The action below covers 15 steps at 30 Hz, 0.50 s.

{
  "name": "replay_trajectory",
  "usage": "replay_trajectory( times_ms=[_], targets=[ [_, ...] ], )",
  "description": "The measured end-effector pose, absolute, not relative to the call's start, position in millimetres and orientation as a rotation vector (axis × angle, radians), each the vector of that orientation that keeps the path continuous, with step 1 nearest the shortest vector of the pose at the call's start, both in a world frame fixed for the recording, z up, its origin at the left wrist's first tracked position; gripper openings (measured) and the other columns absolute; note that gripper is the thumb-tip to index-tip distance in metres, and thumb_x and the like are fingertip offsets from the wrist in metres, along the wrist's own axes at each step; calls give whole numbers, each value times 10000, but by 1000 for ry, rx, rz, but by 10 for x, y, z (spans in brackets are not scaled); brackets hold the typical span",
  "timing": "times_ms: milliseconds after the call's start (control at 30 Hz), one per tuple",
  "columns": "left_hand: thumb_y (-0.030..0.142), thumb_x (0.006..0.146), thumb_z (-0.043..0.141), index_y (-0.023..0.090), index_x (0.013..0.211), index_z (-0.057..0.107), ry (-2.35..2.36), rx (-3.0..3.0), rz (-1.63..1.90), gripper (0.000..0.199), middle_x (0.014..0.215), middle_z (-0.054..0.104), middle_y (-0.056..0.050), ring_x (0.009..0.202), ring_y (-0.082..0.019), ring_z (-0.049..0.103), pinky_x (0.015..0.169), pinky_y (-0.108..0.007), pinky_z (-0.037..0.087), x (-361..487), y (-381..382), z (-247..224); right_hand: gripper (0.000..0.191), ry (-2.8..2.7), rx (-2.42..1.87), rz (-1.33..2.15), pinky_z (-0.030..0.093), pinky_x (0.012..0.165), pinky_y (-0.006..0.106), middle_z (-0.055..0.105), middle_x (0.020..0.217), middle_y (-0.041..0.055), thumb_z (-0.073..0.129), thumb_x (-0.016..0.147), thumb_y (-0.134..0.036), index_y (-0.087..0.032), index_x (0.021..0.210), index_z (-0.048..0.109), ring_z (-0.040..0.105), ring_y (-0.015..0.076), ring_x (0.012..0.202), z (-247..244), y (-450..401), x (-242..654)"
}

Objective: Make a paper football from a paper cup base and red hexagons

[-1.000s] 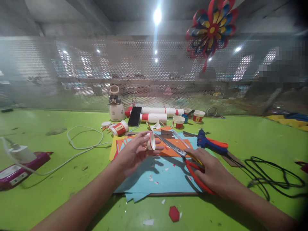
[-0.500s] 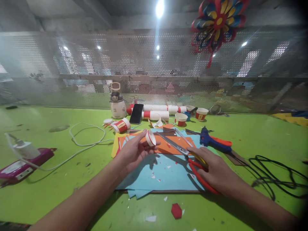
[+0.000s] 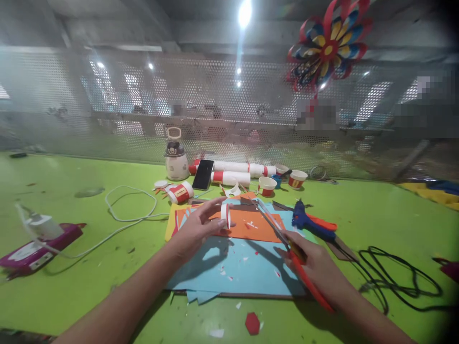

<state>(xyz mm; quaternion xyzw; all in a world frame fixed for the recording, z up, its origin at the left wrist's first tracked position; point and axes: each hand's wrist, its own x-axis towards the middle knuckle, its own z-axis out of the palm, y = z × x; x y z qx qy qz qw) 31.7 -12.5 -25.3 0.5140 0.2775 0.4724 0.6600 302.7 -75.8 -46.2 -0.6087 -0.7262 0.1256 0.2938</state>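
Note:
My left hand (image 3: pixel 195 228) holds a small white paper cup piece (image 3: pixel 225 216) with a red edge between thumb and fingers, turned on its side. In my right hand (image 3: pixel 317 263) are large scissors (image 3: pixel 304 277) with red and yellow handles, the blades pointing up and away to the left. The blades are apart from the cup piece. Beneath both hands lie a light blue paper sheet (image 3: pixel 229 267) and an orange paper sheet (image 3: pixel 247 224), with small white and red scraps scattered over them. Near the table's front edge lies a red paper hexagon (image 3: pixel 252 323).
A blue glue gun (image 3: pixel 311 220) with a black cord (image 3: pixel 398 267) lies at right. At left is a purple power strip (image 3: pixel 53 246). Behind the paper stand a phone (image 3: pixel 203 174), a bottle (image 3: pixel 177 162), white tubes (image 3: pixel 231 178) and paper cups (image 3: pixel 267 187).
My left hand has turned the cup piece so it shows edge-on. The right hand has rotated the scissors, whose blades have swung right, farther from the cup piece. The view has shifted slightly.

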Motion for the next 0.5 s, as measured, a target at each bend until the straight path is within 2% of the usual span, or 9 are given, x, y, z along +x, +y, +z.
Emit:
replay_trajectory(
  times_ms=[133,267,367,433,500],
  targets=[
    [216,706,775,241,1223,540,624,1196,1090,569,1383,465,-127,961,-230,657,821,-378,534,323,-110,-262,370,-1942,-1614,353,533,840,375,707,1140,117,500,860,-367,-162,1134,641,677,275,965,-497,-728,3055],
    [274,794,687,225,1230,497,590,1200,1072,478,1285,541,-131,914,-207,656,730,-326,536,292,-83,-269,334,-1954,-1610,381,548,824,355,707,1151,99,524,832,-320,-197,1113,659,680,278,996,-491,-734,3046],
    [294,831,619,198,1190,514,756,1451,1081,386,1155,604,-121,834,-189,642,647,-303,508,290,-104,-253,346,-1940,-1615,388,546,843,346,708,1157,89,528,822,-307,-206,1122,666,674,275,1020,-488,-740,3046],
    [267,821,607,194,1168,532,982,1792,1134,363,1118,610,-109,895,-216,627,692,-337,509,308,-149,-236,372,-1929,-1641,375,537,869,356,705,1166,94,528,816,-321,-192,1137,666,672,279,1023,-508,-731,3063],
    [234,812,594,199,1211,511,1169,2152,1198,409,1171,594,-110,1054,-256,583,836,-404,494,332,-203,-222,396,-1933,-1669,352,533,878,370,702,1171,106,529,811,-345,-174,1140,667,673,289,1013,-540,-714,3089]
  ],
)
